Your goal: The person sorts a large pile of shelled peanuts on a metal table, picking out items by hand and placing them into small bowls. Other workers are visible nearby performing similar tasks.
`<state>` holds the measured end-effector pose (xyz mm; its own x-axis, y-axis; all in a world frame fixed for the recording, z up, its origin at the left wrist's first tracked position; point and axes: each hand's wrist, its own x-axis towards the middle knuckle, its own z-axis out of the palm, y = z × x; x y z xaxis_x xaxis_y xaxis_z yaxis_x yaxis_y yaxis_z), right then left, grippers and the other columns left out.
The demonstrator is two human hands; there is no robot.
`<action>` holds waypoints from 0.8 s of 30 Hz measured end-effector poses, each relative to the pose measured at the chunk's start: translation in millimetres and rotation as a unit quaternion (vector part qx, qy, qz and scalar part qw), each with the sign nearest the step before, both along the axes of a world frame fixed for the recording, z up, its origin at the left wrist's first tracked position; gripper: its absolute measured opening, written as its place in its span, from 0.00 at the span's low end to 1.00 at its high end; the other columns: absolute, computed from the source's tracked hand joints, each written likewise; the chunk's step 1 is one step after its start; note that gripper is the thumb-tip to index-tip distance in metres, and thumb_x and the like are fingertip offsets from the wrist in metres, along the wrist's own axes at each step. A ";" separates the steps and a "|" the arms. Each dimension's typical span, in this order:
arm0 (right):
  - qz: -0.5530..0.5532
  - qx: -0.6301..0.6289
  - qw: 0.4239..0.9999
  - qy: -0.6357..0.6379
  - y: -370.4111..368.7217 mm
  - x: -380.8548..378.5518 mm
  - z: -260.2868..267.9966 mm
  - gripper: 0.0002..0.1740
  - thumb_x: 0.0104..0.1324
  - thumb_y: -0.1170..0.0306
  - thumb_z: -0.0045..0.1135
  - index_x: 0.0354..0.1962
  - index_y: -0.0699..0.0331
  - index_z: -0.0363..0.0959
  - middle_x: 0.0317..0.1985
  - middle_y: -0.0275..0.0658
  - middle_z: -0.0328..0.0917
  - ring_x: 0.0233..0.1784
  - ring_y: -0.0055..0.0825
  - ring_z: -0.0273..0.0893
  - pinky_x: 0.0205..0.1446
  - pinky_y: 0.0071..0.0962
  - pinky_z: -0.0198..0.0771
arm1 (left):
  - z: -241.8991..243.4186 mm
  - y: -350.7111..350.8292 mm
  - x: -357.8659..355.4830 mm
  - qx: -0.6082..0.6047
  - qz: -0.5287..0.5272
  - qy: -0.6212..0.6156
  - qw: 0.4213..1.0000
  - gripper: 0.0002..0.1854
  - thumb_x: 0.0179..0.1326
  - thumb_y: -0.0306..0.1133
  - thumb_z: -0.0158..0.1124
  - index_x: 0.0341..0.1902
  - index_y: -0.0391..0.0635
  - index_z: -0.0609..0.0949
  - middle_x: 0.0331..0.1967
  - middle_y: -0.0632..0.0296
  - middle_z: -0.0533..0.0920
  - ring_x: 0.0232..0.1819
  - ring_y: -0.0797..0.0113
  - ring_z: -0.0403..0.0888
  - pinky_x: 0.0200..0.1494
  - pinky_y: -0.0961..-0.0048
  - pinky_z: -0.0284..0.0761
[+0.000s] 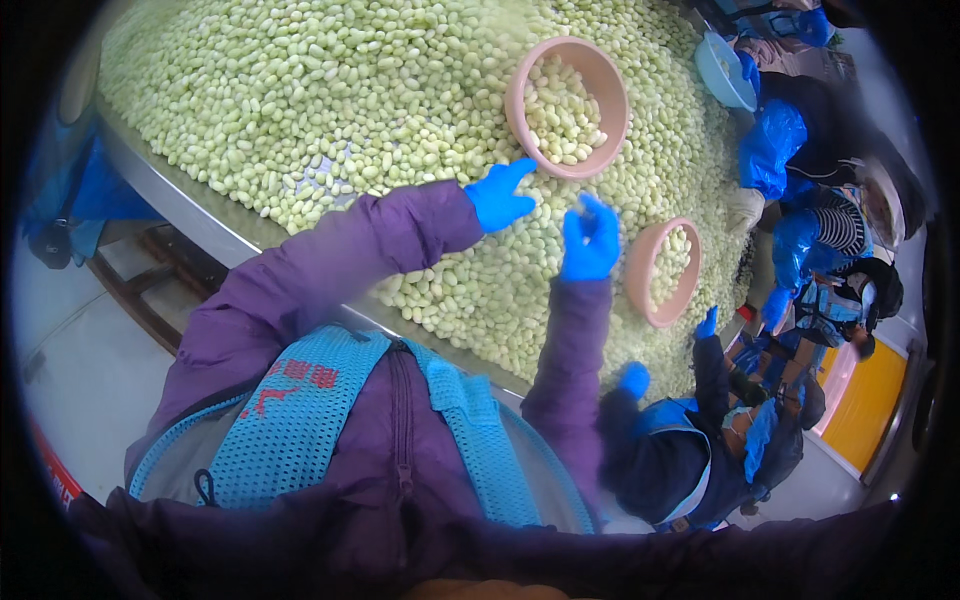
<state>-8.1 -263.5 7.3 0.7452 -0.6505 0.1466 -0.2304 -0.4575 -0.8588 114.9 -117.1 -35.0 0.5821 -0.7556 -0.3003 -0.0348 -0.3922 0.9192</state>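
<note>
A thick layer of pale green oval fruits (420,112), which look like grapes, covers a large metal-edged table (180,206) in front of me. My left hand (501,196), in a blue glove, reaches to the lower left rim of a pink plastic bowl (566,174) holding more of the fruits. Its fingers are spread, with nothing visible between them. Just below that bowl, my right hand (591,244), gloved in blue too, hovers over the fruits. Its thumb and fingers are curled toward each other; whether a fruit is between them cannot be made out.
Right of my right hand, a second pink bowl (637,285) with fruits sits tilted on the layer. A light blue basin (724,71) stands at the far right. A co-worker in dark sleeves (660,457) works close on my right, and several others line the table's right side.
</note>
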 end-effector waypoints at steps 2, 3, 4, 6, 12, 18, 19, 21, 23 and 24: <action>0.007 -0.030 0.999 -0.041 -19.0 33.5 13.6 0.24 0.58 0.78 0.60 0.54 0.63 0.71 0.44 0.35 0.73 0.40 0.21 0.74 0.43 0.22 0.72 | 20.4 5.6 23.8 -0.059 -0.035 0.060 0.996 0.33 0.64 0.37 0.57 0.72 0.49 0.59 0.64 0.46 0.67 0.58 0.57 0.74 0.51 0.68 0.76; 0.023 0.053 0.996 -0.072 -22.5 46.8 17.5 0.29 0.59 0.79 0.59 0.60 0.62 0.66 0.47 0.37 0.73 0.43 0.22 0.73 0.45 0.22 0.73 | 25.8 20.0 33.8 -0.027 -0.036 0.087 0.995 0.32 0.64 0.38 0.57 0.71 0.50 0.60 0.64 0.47 0.68 0.58 0.58 0.73 0.52 0.68 0.75; 0.026 0.012 0.996 -0.079 -21.3 59.8 17.8 0.30 0.60 0.79 0.58 0.61 0.62 0.65 0.48 0.37 0.72 0.45 0.23 0.73 0.46 0.22 0.72 | 27.7 44.6 46.7 0.001 -0.036 0.110 0.993 0.31 0.65 0.39 0.56 0.71 0.50 0.62 0.63 0.48 0.69 0.58 0.59 0.73 0.53 0.68 0.74; 0.063 -0.028 0.994 -0.090 -9.0 69.1 16.6 0.30 0.60 0.81 0.56 0.62 0.63 0.63 0.50 0.39 0.70 0.47 0.25 0.72 0.47 0.23 0.72 | 23.3 100.9 63.3 0.042 -0.024 0.053 0.997 0.29 0.65 0.41 0.56 0.69 0.51 0.64 0.61 0.49 0.72 0.59 0.58 0.73 0.56 0.67 0.72; 0.285 0.067 0.950 0.110 107.4 -1.7 -12.7 0.32 0.58 0.73 0.63 0.60 0.64 0.65 0.57 0.49 0.73 0.56 0.43 0.75 0.59 0.34 0.71 | -0.1 247.6 73.5 0.397 -0.124 -0.267 0.869 0.32 0.62 0.47 0.56 0.66 0.44 0.66 0.61 0.42 0.71 0.59 0.45 0.73 0.58 0.53 0.71; 0.471 -0.222 0.840 0.149 165.9 -10.3 -43.0 0.29 0.50 0.63 0.63 0.52 0.60 0.73 0.67 0.54 0.57 0.68 0.59 0.56 0.67 0.50 0.57 | -35.0 253.8 60.1 0.386 -0.104 0.018 0.917 0.33 0.57 0.43 0.61 0.64 0.40 0.66 0.46 0.42 0.80 0.42 0.51 0.83 0.40 0.56 0.78; 0.464 -0.225 0.844 0.146 165.8 -10.1 -46.4 0.25 0.52 0.64 0.61 0.49 0.60 0.74 0.66 0.54 0.57 0.68 0.60 0.54 0.67 0.53 0.55 | -42.9 245.4 53.4 0.376 -0.097 0.065 0.919 0.33 0.57 0.41 0.62 0.64 0.40 0.65 0.44 0.43 0.81 0.39 0.53 0.83 0.37 0.58 0.79; 0.445 -0.249 0.847 0.151 161.1 -11.5 -52.6 0.20 0.53 0.66 0.58 0.44 0.60 0.75 0.66 0.53 0.58 0.68 0.61 0.53 0.67 0.55 0.53 | -54.3 222.8 32.8 0.362 -0.076 0.118 0.922 0.33 0.55 0.41 0.62 0.63 0.40 0.66 0.40 0.46 0.82 0.36 0.54 0.84 0.35 0.59 0.79; 0.423 -0.287 0.839 0.187 144.6 -14.9 -55.4 0.15 0.52 0.68 0.56 0.39 0.60 0.76 0.66 0.53 0.57 0.68 0.62 0.54 0.67 0.56 0.54 | -51.6 198.0 6.1 0.362 -0.039 -0.061 0.930 0.33 0.51 0.46 0.63 0.59 0.42 0.70 0.38 0.47 0.83 0.39 0.50 0.83 0.44 0.54 0.78; 0.401 -0.315 0.841 0.178 134.0 -14.2 -56.4 0.14 0.51 0.68 0.57 0.38 0.60 0.76 0.66 0.53 0.57 0.68 0.62 0.54 0.67 0.57 0.53 | -44.3 191.3 -1.3 0.289 -0.017 0.056 0.955 0.33 0.53 0.45 0.62 0.62 0.44 0.68 0.39 0.48 0.83 0.38 0.53 0.83 0.42 0.56 0.79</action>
<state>-22.3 -129.5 -49.1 0.9770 0.2069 -0.0514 0.1789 -0.9270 -0.3296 113.7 74.2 -79.3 0.5001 -0.4622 -0.7323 0.0294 -0.8361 0.5478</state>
